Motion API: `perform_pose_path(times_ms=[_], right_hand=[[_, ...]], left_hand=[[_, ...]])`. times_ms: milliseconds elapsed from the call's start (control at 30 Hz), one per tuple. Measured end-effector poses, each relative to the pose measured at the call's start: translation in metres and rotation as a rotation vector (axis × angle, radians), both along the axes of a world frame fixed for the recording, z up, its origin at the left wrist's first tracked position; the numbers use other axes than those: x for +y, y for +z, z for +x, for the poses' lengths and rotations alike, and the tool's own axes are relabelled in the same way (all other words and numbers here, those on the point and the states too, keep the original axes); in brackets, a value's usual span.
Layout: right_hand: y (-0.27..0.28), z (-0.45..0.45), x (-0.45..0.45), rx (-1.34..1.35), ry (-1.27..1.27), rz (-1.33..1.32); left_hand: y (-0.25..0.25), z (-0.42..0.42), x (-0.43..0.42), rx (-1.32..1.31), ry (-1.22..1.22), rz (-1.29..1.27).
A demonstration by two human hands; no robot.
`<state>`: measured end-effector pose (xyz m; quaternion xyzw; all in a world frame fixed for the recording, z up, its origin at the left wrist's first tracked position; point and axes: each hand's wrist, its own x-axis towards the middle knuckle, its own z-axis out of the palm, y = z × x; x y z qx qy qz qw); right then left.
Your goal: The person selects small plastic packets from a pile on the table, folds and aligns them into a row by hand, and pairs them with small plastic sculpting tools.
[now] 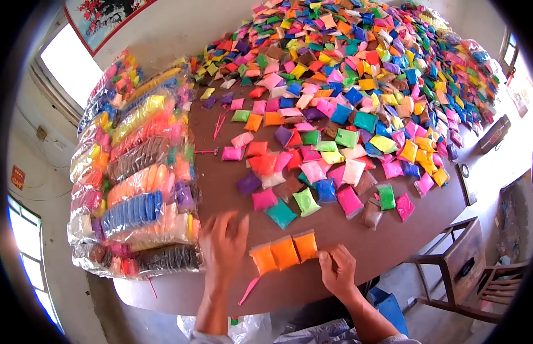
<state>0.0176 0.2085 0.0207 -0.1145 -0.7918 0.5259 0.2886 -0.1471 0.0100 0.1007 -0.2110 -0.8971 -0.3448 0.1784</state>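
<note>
Three orange packets lie side by side in a row near the table's front edge. At their right end is my right hand, its fingers curled in and the thumb against them. Whether it pinches the edge of the last packet or anything else, I cannot make out. My left hand hovers left of the row, slightly blurred, with its fingers apart and nothing visible in them. Beyond the row are loose packets, among them a teal packet and a light green packet. A pink strip lies just below.
A large heap of small colourful packets covers the back and right of the brown table. Clear bags of sorted packets are stacked along the left. A dark phone-like object lies at the right edge, above a wooden chair.
</note>
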Motion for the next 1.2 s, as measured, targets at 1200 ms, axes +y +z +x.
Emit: perform_pose_path(times_ms=[1200], right_hand=[[0.006,0.034,0.019,0.085,0.002,-0.724]], left_hand=[[-0.013,0.116,0.108,-0.614,-0.419,0.381]])
